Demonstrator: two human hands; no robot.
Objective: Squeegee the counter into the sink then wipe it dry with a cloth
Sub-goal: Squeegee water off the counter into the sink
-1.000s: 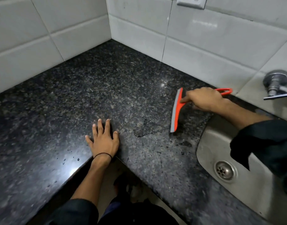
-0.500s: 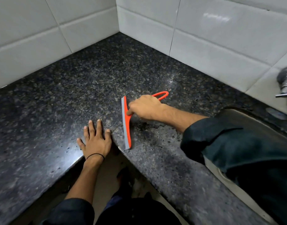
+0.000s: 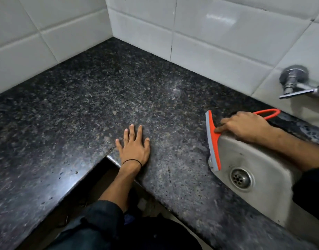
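An orange squeegee (image 3: 213,141) with a grey rubber blade sits at the left rim of the steel sink (image 3: 259,159), its blade running along the sink's edge. My right hand (image 3: 245,126) grips its handle, the index finger pressed onto the blade's back; the orange loop of the handle sticks out behind the hand. My left hand (image 3: 134,146) lies flat with fingers spread on the dark speckled granite counter (image 3: 101,98), near the inner corner of its front edge. A few water drops dot the counter in front. No cloth is in view.
White tiled walls (image 3: 218,38) close the counter at the back and left. A chrome tap (image 3: 295,82) juts from the wall above the sink. The sink's drain (image 3: 240,178) is at its bottom. My dark-clad legs stand in the counter's front cut-out.
My right hand has dragged the squeegee rightward from beside my left hand across the counter to the sink's rim. The left hand stays flat on the counter.
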